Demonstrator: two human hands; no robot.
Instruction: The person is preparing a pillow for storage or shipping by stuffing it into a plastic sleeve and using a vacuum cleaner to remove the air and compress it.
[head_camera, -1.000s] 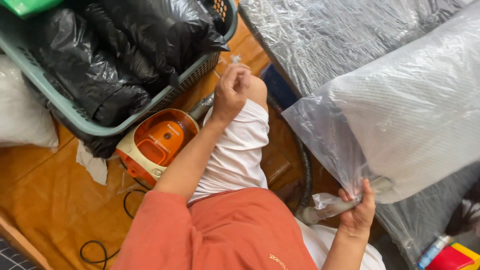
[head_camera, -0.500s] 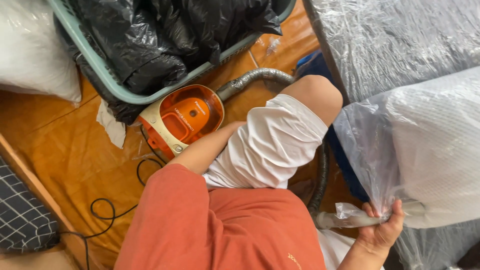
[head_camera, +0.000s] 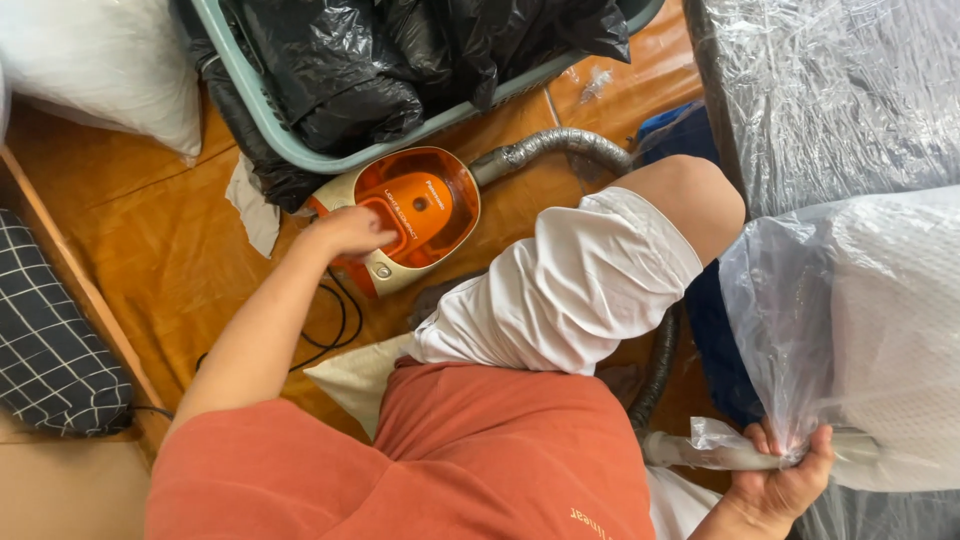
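Head view shows the left hand (head_camera: 350, 232) pressing flat on the orange vacuum cleaner (head_camera: 410, 215) while the right hand (head_camera: 780, 478) squeezes the clear bag's neck (head_camera: 730, 450) around the hose end, so switching on looks next.

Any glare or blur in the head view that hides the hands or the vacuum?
Head view: sharp, even daylight. Glare only on the plastic bag and the glossy floor. Left hand on the vacuum is clear; right hand gripping the bag neck sits at the frame edge, partly cut off.
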